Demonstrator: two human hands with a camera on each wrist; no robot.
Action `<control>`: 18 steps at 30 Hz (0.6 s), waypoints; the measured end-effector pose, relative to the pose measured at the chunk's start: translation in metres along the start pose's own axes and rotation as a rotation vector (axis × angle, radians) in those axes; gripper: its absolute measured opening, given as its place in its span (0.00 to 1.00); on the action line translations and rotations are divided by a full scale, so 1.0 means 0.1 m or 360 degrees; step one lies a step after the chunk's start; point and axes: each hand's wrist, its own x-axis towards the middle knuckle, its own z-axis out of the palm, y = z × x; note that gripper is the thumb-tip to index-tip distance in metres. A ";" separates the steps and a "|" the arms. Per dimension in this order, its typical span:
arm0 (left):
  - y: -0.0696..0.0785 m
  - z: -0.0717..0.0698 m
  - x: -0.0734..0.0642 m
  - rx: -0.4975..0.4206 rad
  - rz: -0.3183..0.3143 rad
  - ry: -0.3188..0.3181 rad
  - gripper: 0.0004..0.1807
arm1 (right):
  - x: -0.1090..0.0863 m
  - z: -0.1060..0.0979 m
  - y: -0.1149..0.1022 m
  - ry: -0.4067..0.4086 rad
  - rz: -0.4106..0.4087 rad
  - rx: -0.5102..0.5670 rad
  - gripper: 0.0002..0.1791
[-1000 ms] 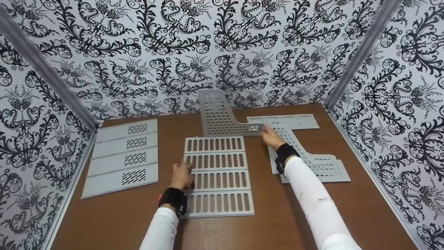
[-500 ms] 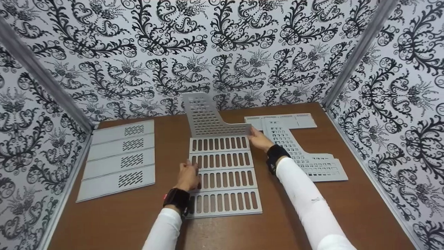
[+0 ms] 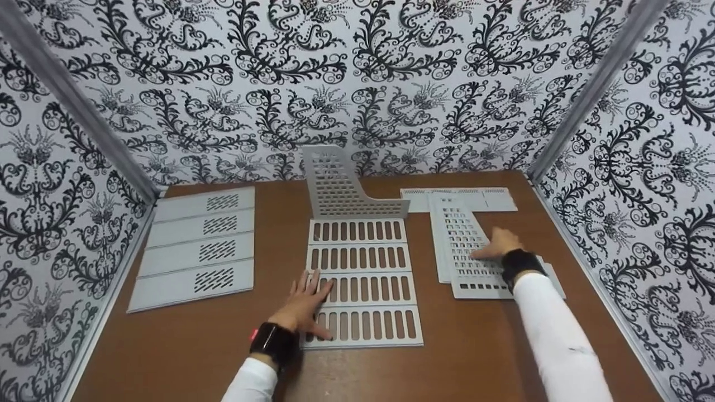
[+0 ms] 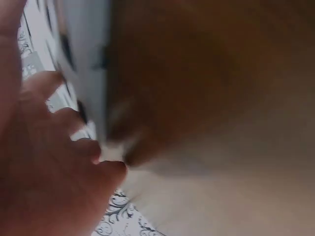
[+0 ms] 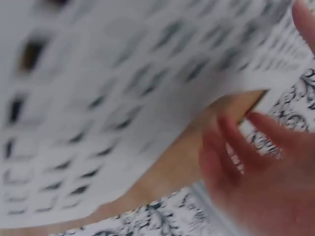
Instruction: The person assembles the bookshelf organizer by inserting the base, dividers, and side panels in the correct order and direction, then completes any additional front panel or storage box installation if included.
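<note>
My left hand (image 3: 304, 307) lies with spread fingers on the left edge of a light grey slotted panel (image 3: 362, 273), made up of several rows. In the left wrist view a blurred grey panel edge (image 4: 86, 54) runs beside the fingers (image 4: 74, 118). At that panel's far end stands an L-shaped perforated panel (image 3: 391, 207), upright, no hand on it. My right hand (image 3: 499, 244) is over a stack of similar perforated panels (image 3: 486, 293), its thumb reaching across the holes. In the right wrist view the fingers (image 5: 234, 147) hang loosely beside the perforated panel (image 5: 162, 113).
To the left lie flat grey panels (image 3: 173, 257) with slanted slots. A pale strip-like panel (image 3: 497, 201) lies at the back right, partly under the perforated stack. Patterned walls (image 3: 335, 100) enclose the brown table (image 3: 279, 223) at the back and sides.
My right hand has let go of the upright perforated panel, now standing at the slotted panel's far end, and has moved right over the stack. My left hand's fingers have spread out.
</note>
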 end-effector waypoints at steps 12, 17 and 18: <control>0.06 -0.02 0.07 -0.0017 -0.0089 -0.0025 0.66 | -0.08 -0.29 -0.03 0.0086 -0.0115 0.0539 0.29; 0.06 -0.05 0.05 -0.0037 -0.0118 -0.0030 0.65 | -0.07 -0.45 -0.36 0.0269 -0.0369 0.0872 0.21; 0.06 -0.05 0.05 -0.0041 -0.0114 -0.0025 0.65 | -0.06 -0.45 -0.44 0.0282 -0.0424 0.0964 0.19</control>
